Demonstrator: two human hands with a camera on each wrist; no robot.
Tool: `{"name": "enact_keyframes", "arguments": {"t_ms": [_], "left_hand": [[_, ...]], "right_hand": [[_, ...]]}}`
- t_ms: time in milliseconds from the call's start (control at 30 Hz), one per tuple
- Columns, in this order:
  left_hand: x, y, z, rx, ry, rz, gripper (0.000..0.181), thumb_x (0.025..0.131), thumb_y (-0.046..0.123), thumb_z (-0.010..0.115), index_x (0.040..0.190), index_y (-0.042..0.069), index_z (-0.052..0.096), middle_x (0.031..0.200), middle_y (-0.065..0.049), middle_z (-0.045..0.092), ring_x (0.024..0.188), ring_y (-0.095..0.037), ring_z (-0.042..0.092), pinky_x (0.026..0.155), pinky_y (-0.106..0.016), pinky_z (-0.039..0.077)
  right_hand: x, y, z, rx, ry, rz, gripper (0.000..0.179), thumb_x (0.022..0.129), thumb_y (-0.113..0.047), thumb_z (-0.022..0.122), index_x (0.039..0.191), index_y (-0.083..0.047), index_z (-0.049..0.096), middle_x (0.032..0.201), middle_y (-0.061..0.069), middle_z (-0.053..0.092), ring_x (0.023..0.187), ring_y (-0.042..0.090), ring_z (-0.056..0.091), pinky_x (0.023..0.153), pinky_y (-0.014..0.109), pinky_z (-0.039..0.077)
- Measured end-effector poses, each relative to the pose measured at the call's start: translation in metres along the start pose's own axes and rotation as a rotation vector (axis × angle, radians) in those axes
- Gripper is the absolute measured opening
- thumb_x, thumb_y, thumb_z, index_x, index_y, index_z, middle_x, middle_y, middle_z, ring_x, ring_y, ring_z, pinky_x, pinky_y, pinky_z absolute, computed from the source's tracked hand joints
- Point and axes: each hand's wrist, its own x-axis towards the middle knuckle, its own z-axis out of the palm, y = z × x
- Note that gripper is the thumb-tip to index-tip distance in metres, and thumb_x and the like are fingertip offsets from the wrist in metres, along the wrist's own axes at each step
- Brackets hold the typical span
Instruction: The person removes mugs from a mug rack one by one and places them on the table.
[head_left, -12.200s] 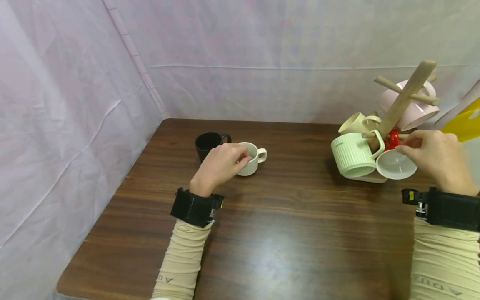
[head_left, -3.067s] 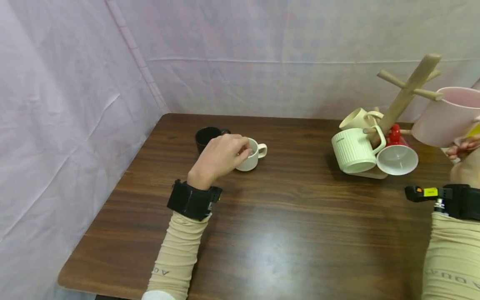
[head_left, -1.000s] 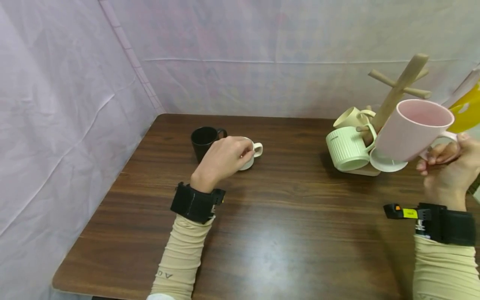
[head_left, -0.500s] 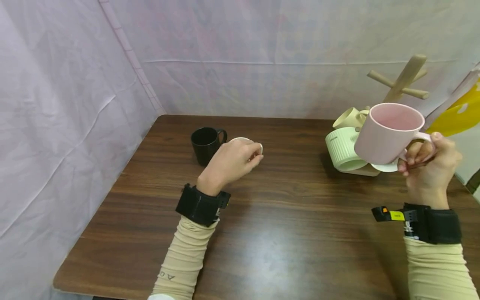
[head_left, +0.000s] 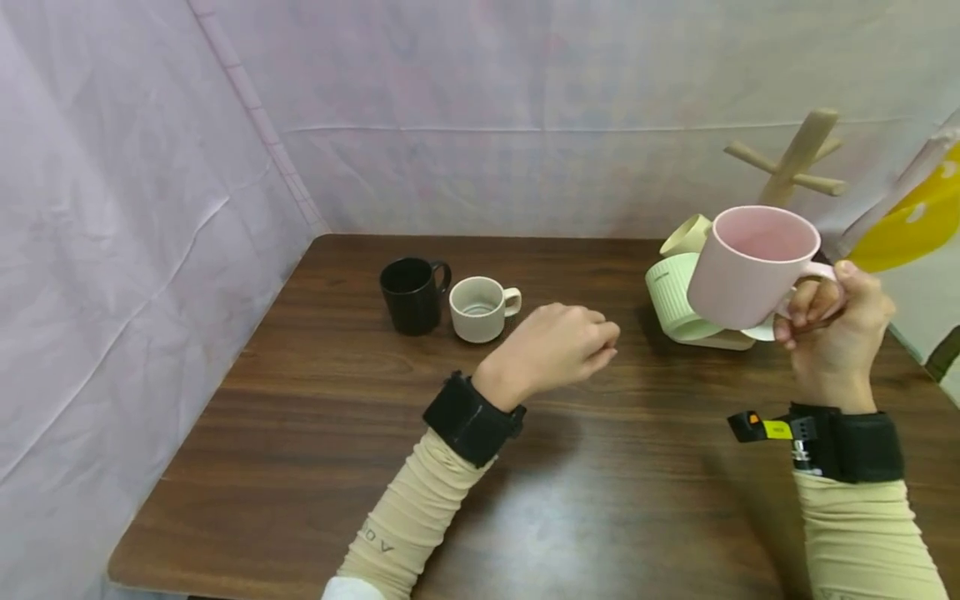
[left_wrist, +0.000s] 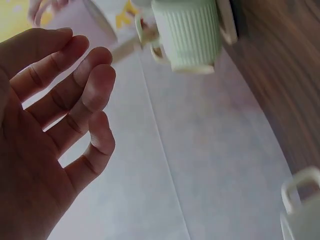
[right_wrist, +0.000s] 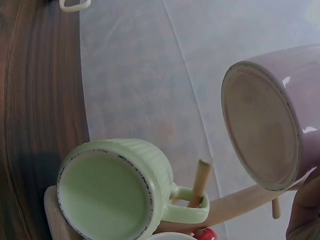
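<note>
A pink mug (head_left: 750,267) is held up in front of the mug rack, its mouth upward and slightly tilted. My right hand (head_left: 843,337) grips its handle; the right wrist view shows the mug's base (right_wrist: 260,127). Over the middle of the table hovers my left hand (head_left: 558,350), fingers loosely curled, with nothing in them, as the left wrist view (left_wrist: 60,95) confirms. Behind it a small white ribbed cup (head_left: 477,321) stands upright beside a black mug (head_left: 412,304), both handles pointing right.
The wooden mug rack (head_left: 798,154) stands at the right with bare upper pegs. A green ribbed mug (right_wrist: 107,195) hangs on it, near a cream mug (head_left: 686,236) and a red one (right_wrist: 205,234) mostly hidden. White cloth hangs behind the table (head_left: 300,467); something yellow (head_left: 911,221) is at far right.
The pink mug, earlier hanging on the rack, came off in my right hand and has shifted left, in front of the rack. My left hand has moved right, away from the white cup.
</note>
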Motion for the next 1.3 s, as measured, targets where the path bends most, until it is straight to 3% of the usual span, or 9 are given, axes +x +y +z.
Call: {"name": "enact_keyframes", "arguments": {"t_ms": [200,400,567,700,767,833,1000,1133,1300], "left_hand": [[0.025,0.025,0.007,0.04,-0.066,0.081,0.016,0.103,0.025,0.058,0.096,0.018,0.071,0.089,0.007,0.067,0.083,-0.01,0.066,0.074,-0.028,0.053],[0.04,0.04,0.007,0.057,-0.073,0.131,0.018,0.105,0.028,0.055,0.099,0.02,0.07,0.088,0.009,0.065,0.082,-0.007,0.065,0.074,-0.026,0.053],[0.045,0.042,0.007,0.093,0.031,0.108,0.018,0.104,0.031,0.057,0.102,0.021,0.072,0.09,0.011,0.064,0.082,-0.005,0.063,0.071,-0.023,0.051],[0.049,0.042,0.009,0.113,0.182,0.014,0.023,0.102,0.038,0.058,0.107,0.018,0.069,0.096,0.006,0.064,0.083,-0.008,0.063,0.069,-0.023,0.051],[0.052,0.04,0.011,0.063,0.247,-0.048,0.03,0.1,0.04,0.062,0.113,0.014,0.066,0.102,0.002,0.063,0.086,-0.01,0.062,0.07,-0.022,0.052],[0.054,0.04,0.012,-0.01,0.285,-0.115,0.043,0.097,0.043,0.067,0.122,0.008,0.061,0.111,-0.003,0.062,0.093,-0.012,0.062,0.073,-0.02,0.052],[0.058,0.04,0.017,-0.191,0.324,-0.25,0.085,0.085,0.05,0.079,0.141,-0.001,0.044,0.131,-0.011,0.057,0.114,-0.017,0.059,0.08,-0.023,0.055],[0.061,0.04,0.021,-0.337,0.315,-0.291,0.101,0.078,0.053,0.084,0.147,-0.001,0.035,0.135,-0.012,0.054,0.117,-0.018,0.059,0.085,-0.024,0.054],[0.062,0.039,0.025,-0.487,0.34,-0.311,0.104,0.074,0.05,0.089,0.148,0.004,0.032,0.133,-0.009,0.056,0.111,-0.014,0.061,0.085,-0.02,0.051]], "right_hand": [[-0.006,0.007,0.006,-0.218,0.012,-0.112,0.056,0.105,-0.014,0.039,0.05,-0.003,0.033,0.046,0.005,0.045,0.033,0.015,0.035,0.033,0.023,0.014],[-0.01,0.01,0.008,-0.223,0.001,-0.102,0.056,0.102,-0.014,0.046,0.049,-0.002,0.033,0.046,0.007,0.043,0.033,0.016,0.036,0.033,0.025,0.012],[-0.011,0.01,0.007,-0.074,-0.055,-0.035,0.055,0.102,-0.009,0.043,0.05,0.003,0.031,0.047,0.012,0.044,0.034,0.02,0.035,0.034,0.026,0.015],[-0.011,0.01,0.003,0.022,-0.111,0.007,0.055,0.105,-0.006,0.027,0.051,0.005,0.031,0.047,0.015,0.045,0.035,0.023,0.034,0.033,0.027,0.016],[-0.011,0.011,0.001,0.047,-0.132,0.027,0.056,0.105,-0.007,0.02,0.051,0.005,0.031,0.048,0.015,0.046,0.035,0.024,0.033,0.033,0.028,0.016],[-0.013,0.012,0.0,0.031,-0.131,0.03,0.056,0.105,-0.008,0.022,0.051,0.004,0.031,0.048,0.015,0.046,0.036,0.023,0.033,0.033,0.028,0.016],[-0.019,0.016,-0.005,0.048,-0.165,0.058,0.058,0.106,-0.009,0.018,0.051,0.004,0.034,0.049,0.014,0.046,0.039,0.022,0.029,0.035,0.028,0.014],[-0.021,0.022,-0.005,0.058,-0.232,0.06,0.061,0.104,-0.006,0.007,0.051,0.004,0.036,0.05,0.013,0.044,0.041,0.02,0.027,0.036,0.028,0.014],[-0.024,0.028,-0.002,0.046,-0.284,0.049,0.062,0.103,-0.003,0.004,0.051,0.003,0.037,0.049,0.013,0.043,0.042,0.019,0.027,0.035,0.027,0.017]]}}
